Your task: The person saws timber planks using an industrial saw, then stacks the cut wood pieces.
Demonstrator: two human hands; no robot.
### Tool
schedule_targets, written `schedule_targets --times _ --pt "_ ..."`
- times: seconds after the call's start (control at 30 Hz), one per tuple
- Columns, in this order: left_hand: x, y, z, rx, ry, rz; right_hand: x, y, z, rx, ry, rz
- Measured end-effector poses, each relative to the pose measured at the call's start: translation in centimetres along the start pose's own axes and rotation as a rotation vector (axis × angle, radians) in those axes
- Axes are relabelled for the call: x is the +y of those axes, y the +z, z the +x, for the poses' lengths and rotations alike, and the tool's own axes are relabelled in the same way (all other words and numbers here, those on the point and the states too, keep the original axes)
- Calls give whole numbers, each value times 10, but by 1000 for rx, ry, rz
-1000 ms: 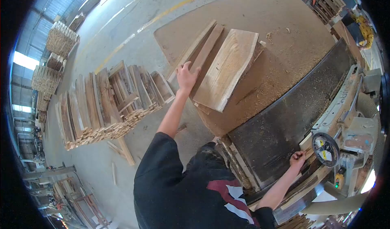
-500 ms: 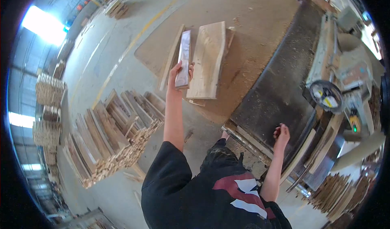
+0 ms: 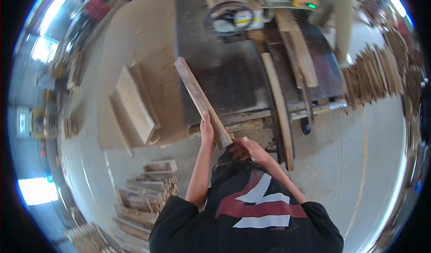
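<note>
A narrow wooden board (image 3: 195,90) slants over the edge of the dark machine table (image 3: 244,71). My left hand (image 3: 207,130) is closed around its lower part, thumb lying along the near side. Just right of the board's lower end, close to my body, is my right hand (image 3: 244,148); motion smears its fingers, and I cannot tell whether they touch the wood. The board's far end reaches up over the table's left side.
A handwheel (image 3: 230,19) stands at the table's back. Long wood strips (image 3: 279,104) lie toward the right, one jutting past the front edge. Wide planks (image 3: 132,102) rest on the brown surface at left. Stacked boards (image 3: 146,188) sit lower left, and more stacked wood (image 3: 372,75) at right.
My view has turned right toward the machine. The board in my left hand has swung over the dark table, and my right hand has come in beside its lower end.
</note>
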State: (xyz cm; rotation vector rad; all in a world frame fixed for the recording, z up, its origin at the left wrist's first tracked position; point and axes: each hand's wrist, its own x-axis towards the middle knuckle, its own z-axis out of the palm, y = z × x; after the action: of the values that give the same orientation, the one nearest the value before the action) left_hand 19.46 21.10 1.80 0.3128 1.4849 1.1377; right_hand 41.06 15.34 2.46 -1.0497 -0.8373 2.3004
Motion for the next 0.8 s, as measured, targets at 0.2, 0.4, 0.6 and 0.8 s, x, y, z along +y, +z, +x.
schedule_targets --times 0.2,0.4,0.6,0.8 --pt "-64 70 9 31 640 951 35 -17 -9 244 229 -279" --pt "-97 150 49 29 853 1233 59 -53 -1 561 35 528" --pt "-60 214 104 168 821 1152 1 -75 52 528 -67 443" --pt "8 247 175 215 861 1092 -84 -84 135 773 19 202"
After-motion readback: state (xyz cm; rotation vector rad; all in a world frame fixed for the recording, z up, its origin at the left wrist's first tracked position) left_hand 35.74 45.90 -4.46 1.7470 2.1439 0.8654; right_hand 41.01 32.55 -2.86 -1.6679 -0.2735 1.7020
